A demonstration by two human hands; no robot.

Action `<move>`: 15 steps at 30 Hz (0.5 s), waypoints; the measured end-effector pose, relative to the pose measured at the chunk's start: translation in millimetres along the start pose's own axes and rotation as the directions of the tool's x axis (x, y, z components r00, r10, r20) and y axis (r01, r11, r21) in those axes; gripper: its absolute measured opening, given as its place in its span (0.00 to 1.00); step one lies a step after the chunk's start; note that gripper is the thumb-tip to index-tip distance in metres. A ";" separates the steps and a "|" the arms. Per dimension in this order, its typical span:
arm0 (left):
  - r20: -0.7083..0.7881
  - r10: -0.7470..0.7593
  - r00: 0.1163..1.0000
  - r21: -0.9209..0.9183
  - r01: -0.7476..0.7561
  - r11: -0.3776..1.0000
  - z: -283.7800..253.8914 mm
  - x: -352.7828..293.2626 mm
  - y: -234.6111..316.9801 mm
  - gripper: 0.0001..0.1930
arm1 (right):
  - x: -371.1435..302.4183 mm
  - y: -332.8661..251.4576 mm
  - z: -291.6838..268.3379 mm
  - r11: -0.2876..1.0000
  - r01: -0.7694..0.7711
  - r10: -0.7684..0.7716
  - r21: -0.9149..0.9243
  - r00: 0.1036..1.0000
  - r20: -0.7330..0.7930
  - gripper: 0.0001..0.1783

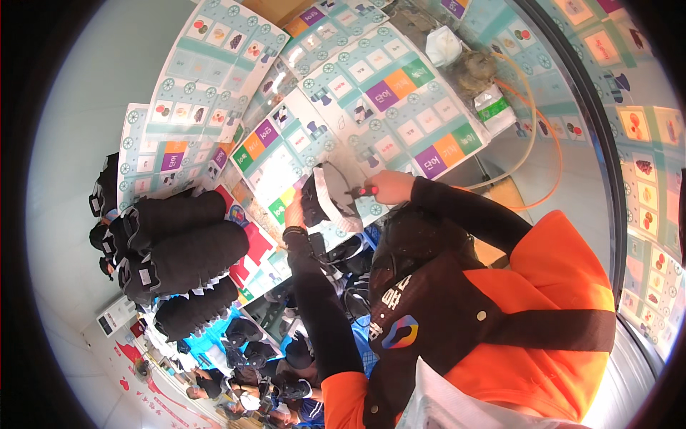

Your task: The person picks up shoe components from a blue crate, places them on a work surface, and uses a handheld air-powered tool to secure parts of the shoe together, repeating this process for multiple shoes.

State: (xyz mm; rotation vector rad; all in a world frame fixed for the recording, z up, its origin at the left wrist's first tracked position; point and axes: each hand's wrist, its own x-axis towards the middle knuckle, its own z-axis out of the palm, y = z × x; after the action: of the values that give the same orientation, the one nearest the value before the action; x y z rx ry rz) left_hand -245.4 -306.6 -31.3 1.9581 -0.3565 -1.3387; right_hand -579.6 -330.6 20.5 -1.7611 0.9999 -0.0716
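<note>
A black cap (311, 203) with a pale pinkish inner band (330, 202) is held up over the patterned worktop, its hollow turned toward the right. My left hand (294, 211) grips the cap's left edge, with some fingers hidden by it. Just to the right of the cap, my right hand (393, 187) is closed around a small red-and-black tool (364, 191). That tool's tip points left toward the cap's opening, and its exact kind is too small to make out.
Long nested stacks of black caps (189, 247) stand to the left. Patterned boards (207, 71) rise behind them. Pale and orange hoses (554, 164) curve along the right. A white crumpled item (443, 46) lies at the back. More caps and several people appear lower left.
</note>
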 end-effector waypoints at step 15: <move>-0.040 0.355 0.934 0.274 -0.331 0.903 -19.9 23.6 -38.8 0.21 | 14.8 0.7 -31.9 0.996 0.033 -0.023 0.077 0.992 -0.121 0.16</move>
State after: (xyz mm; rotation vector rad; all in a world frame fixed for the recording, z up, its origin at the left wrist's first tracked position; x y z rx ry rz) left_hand -224.2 -285.2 -70.7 2.0411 -0.8331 -1.0117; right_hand -586.0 -364.4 28.0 -1.7146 1.0446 -0.2341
